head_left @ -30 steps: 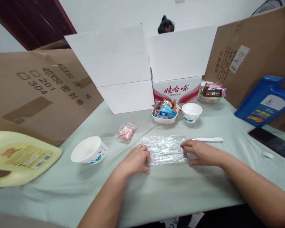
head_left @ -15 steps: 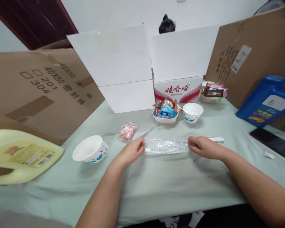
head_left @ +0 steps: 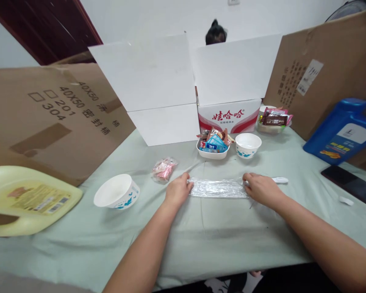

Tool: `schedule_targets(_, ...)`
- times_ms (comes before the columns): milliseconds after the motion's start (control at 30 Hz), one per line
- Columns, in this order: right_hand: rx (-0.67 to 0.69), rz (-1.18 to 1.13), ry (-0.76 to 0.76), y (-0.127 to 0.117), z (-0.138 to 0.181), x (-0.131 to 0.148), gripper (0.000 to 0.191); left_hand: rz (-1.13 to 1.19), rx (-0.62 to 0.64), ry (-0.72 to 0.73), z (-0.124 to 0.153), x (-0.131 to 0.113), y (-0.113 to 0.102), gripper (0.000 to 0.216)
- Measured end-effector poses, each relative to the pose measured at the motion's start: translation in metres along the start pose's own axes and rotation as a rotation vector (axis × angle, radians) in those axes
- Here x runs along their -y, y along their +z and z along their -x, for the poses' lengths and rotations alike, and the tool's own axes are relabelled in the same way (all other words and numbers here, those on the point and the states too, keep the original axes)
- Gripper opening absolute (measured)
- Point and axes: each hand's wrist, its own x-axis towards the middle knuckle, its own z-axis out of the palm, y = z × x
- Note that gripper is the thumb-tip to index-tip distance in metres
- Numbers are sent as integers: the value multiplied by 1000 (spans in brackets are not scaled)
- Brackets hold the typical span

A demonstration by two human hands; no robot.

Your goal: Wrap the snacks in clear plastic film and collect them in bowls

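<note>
A folded strip of clear plastic film (head_left: 218, 188) stretches flat between my hands, low over the tablecloth. My left hand (head_left: 179, 189) pinches its left end. The right end is held in my right hand (head_left: 260, 188), fingers closed. A white handle-like piece (head_left: 279, 180) pokes out behind my right hand; its other part is hidden. Just beyond my left hand lies a small pink packet (head_left: 164, 169) in clear wrapping. Left of my left forearm, a white paper bowl (head_left: 117, 191) with blue leaf prints sits tilted in view.
Behind are a white dish of wrapped snacks (head_left: 213, 154), another paper bowl (head_left: 248, 145) and a second snack bowl (head_left: 273, 127). White boxes (head_left: 161, 77) and cardboard (head_left: 57, 122) wall the table. A yellow jug (head_left: 33, 201), blue bottle (head_left: 341, 132) and phone (head_left: 350, 185) lie sideways. A person's head shows behind.
My left hand has shifted right along the film, so the strip between my hands is shorter and looks more creased. The right hand stays nearly in place.
</note>
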Motion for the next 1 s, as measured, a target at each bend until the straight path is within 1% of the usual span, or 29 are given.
schedule_targets(33,-39,-10,-39,0,1,-1,26,-13,-37,-2,1,0,-1,24)
schedule_targets(100,-145,-48,-141,0,1,-1,30,-56,-176,9,4,-3,-3,23)
schedule_targets(167,-237,-101,-263,0,2,1,31,-99,-306,62,10,-8,-5,19)
schedule_targets(200,-255,-128,-329,1,3,3,30,-107,-316,110,13,-11,-5,17)
schedule_targets(233,-245,-151,-391,1,3,4,29,-105,-282,164,16,-14,-4,18)
schedule_targets(300,-150,-192,-471,1,4,6,25,-98,-150,255,19,-17,-2,20)
schedule_targets(333,-86,-209,-481,0,5,6,27,-105,-95,275,20,-18,0,20)
schedule_targets(367,-25,-221,-478,-1,6,6,33,-118,-64,276,20,-17,2,20)
schedule_targets(467,79,-231,-452,-5,8,4,62,-156,-65,248,16,-11,6,27)
schedule_targets(533,99,-237,-450,-7,9,1,67,-150,-74,242,13,-8,7,30)
schedule_targets(633,87,-251,-446,-9,9,-3,56,-140,-87,248,14,-7,9,32)
schedule_targets(767,34,-228,-452,-13,7,-8,26,-139,-92,253,16,-10,11,33)
schedule_targets(833,-9,-199,-483,-15,8,-8,15,-142,-93,245,16,-11,10,33)
schedule_targets(933,-68,-155,-560,-20,13,-2,13,-147,-94,235,16,-11,10,34)
schedule_targets(1000,-77,-151,-616,-23,19,5,14,-134,-92,233,15,-11,11,36)
